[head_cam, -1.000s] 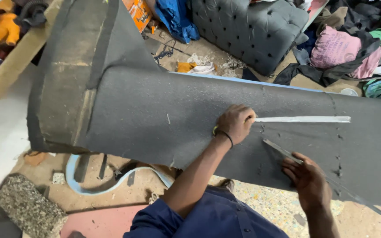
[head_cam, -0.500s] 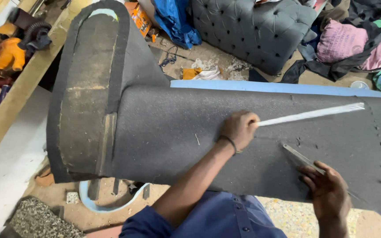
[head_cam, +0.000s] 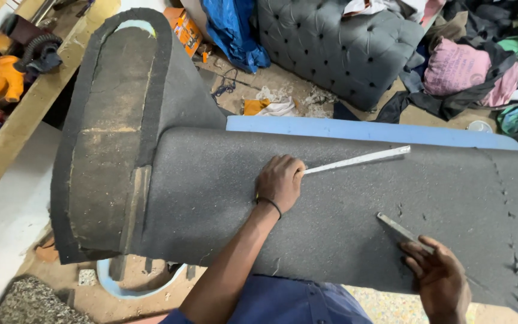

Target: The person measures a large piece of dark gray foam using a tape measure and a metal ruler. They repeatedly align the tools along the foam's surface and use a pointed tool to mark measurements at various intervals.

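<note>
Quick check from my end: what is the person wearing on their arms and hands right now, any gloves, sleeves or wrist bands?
No gloves: both hands are bare. The left hand has a thin dark band around the wrist, and that forearm is uncovered up to the elbow. The right hand shows no ring or band that I can make out. A dark blue garment covers the body at the bottom edge; no sleeve reaches either forearm.

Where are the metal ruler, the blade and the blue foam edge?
metal ruler (head_cam: 358, 160), head view, middle of the strip.
blade (head_cam: 395, 227), head view, flat of it ahead of the right hand.
blue foam edge (head_cam: 367, 130), head view, top face.
</note>
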